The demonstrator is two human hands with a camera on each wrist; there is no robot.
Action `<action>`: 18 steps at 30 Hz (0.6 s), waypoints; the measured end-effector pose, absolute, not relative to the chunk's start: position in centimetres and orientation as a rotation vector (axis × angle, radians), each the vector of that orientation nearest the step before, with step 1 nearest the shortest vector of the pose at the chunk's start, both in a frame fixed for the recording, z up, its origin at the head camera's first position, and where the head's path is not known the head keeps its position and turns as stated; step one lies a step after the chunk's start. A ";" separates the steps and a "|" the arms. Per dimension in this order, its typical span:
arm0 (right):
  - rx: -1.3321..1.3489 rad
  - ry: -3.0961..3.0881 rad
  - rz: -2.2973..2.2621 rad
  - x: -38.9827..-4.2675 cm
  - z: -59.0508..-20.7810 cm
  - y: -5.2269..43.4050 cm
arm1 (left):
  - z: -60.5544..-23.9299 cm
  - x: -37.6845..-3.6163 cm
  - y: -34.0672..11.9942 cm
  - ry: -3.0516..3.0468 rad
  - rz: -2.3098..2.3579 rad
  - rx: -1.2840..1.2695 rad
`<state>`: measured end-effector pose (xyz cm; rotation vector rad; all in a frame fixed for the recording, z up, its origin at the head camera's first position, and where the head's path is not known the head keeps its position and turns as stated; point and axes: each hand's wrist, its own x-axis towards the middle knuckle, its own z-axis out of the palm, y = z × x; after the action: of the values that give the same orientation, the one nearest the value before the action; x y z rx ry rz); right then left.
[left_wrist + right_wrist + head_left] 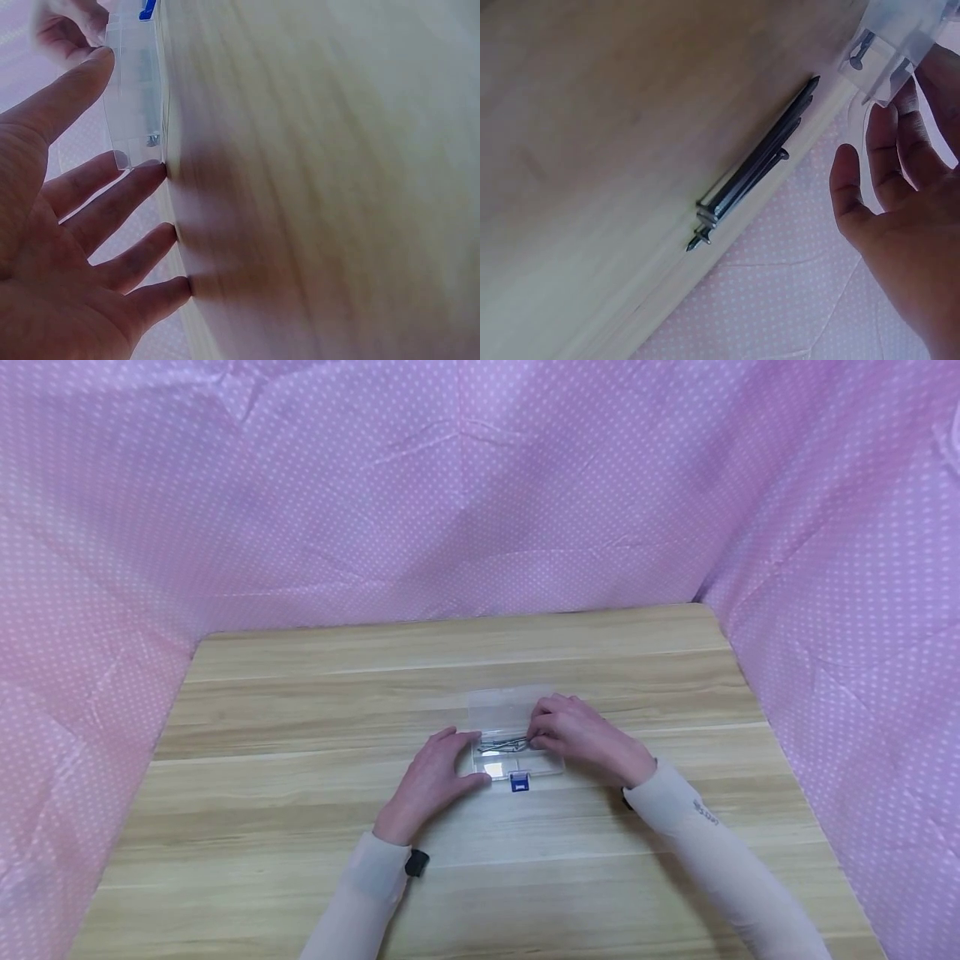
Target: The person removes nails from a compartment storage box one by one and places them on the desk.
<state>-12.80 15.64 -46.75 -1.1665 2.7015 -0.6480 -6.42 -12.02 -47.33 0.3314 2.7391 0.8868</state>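
A clear plastic compartment box (540,765) with a blue latch (519,782) lies on the table, its lid (498,706) folded back. My left hand (435,770) holds the box's left end, thumb at the front edge and index and middle fingertips at the back corner. Several dark nails (502,745) lie along the box's rear compartment. At their right end my right hand (573,732) pinches with thumb and fingers together. In the right wrist view, its fingertips are partly hidden by the clear wall. More nails (750,169) lie bunched on the table near this hand.
The wood-grain table (300,827) reaches well out on all sides of the box. Pink dotted cloth (450,502) hangs behind it and along both sides. The loose nails do not show in the head view.
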 end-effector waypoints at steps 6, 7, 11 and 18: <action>-1.155 2.717 -0.692 -12.6 -46.6 15.7 | -47.3 -6.4 -12.0 2.738 0.875 0.322; -1.153 2.720 -0.700 -12.6 -46.6 15.7 | -47.3 -6.4 -12.0 2.738 0.873 0.321; -1.142 2.724 -0.727 -12.5 -46.5 15.8 | -47.3 -6.4 -12.0 2.742 0.871 0.324; -1.117 2.730 -0.742 -12.2 -46.1 15.9 | -47.3 -6.4 -12.0 2.747 0.874 0.330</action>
<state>-12.21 15.93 -46.06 -1.1175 2.7300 -0.7423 -6.39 -12.00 -47.32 0.3303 2.7472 0.8742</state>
